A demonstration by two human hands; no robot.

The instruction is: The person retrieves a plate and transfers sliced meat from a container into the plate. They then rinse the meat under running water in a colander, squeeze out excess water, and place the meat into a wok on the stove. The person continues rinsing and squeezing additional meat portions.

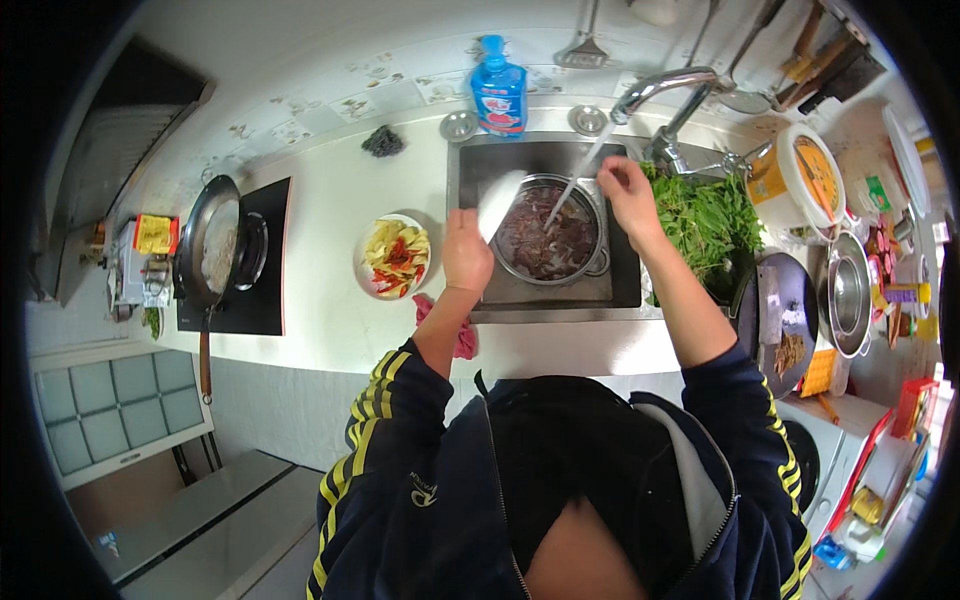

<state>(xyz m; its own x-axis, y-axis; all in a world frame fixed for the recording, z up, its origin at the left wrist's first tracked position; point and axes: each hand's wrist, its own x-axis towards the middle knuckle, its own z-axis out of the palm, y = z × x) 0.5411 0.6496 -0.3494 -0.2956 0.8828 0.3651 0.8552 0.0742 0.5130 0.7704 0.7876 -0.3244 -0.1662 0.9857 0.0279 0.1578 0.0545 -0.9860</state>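
My left hand [466, 255] grips a white dish [501, 201], tilted nearly edge-on and blurred, at the left side of a steel pot [602, 244]. Dark reddish-brown pieces [546, 236], possibly meat, fill the pot under water. The pot stands in a dark sink basin [622, 277]. Water runs into it from a chrome faucet [667, 81]. Above the basin's right side is my right hand [628, 196], its fingers curled; whether they pinch something small cannot be told.
Left of the sink stands a bowl of cut yellow and red vegetables [397, 255], with a pink cloth [463, 341] nearby. A wok [217, 247] sits on the stove. Leafy greens [701, 225] and a cleaver [769, 304] on a dark pan lie right. Behind is a blue pump bottle [499, 94].
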